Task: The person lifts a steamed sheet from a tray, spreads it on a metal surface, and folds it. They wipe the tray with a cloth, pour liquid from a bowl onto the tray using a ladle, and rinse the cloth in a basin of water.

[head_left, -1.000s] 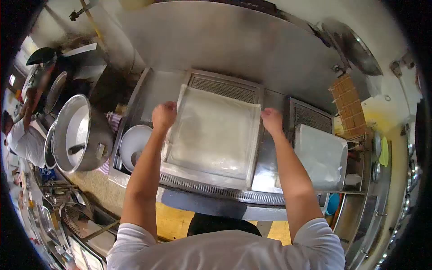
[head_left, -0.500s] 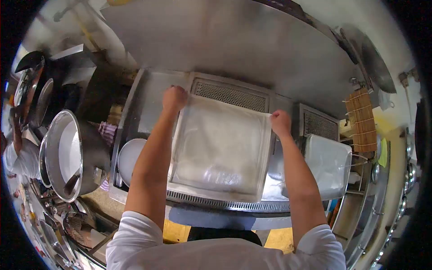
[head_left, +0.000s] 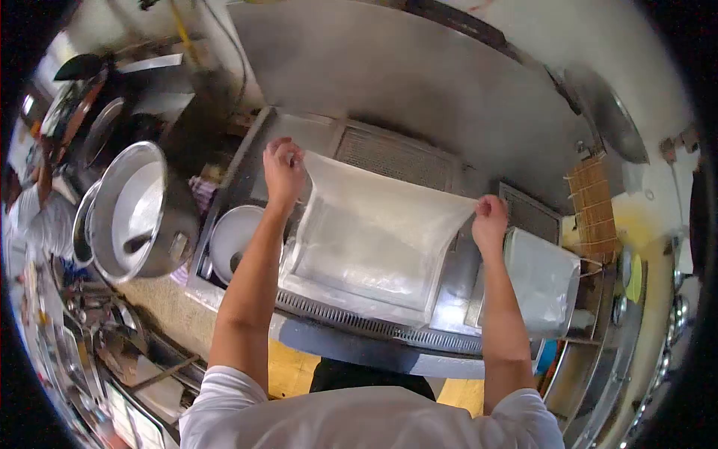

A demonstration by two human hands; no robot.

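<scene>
My left hand [head_left: 283, 173] pinches the far left corner of a thin white cloth [head_left: 381, 209]. The far right corner is gripped in my right hand [head_left: 490, 223]. Between the two hands the cloth's far edge sags a little and is lifted. Its near part lies flat over a rectangular framed surface set in the steel counter [head_left: 467, 273], and looks wet and glossy. What lies under the cloth is hidden.
A round white lid or bowl [head_left: 233, 232] rests left of the cloth. Further left stands a large metal pot [head_left: 179, 243] with white contents and a ladle. Perforated panels [head_left: 396, 159] line the back. A plastic-covered tray [head_left: 540, 277] is at right; a bamboo mat [head_left: 593, 202] hangs beyond. Another person stands far left.
Both hands have moved apart and the cloth's far edge has risen, stretched between them. Before, the cloth lay flat across the frame. The view has shifted slightly.
</scene>
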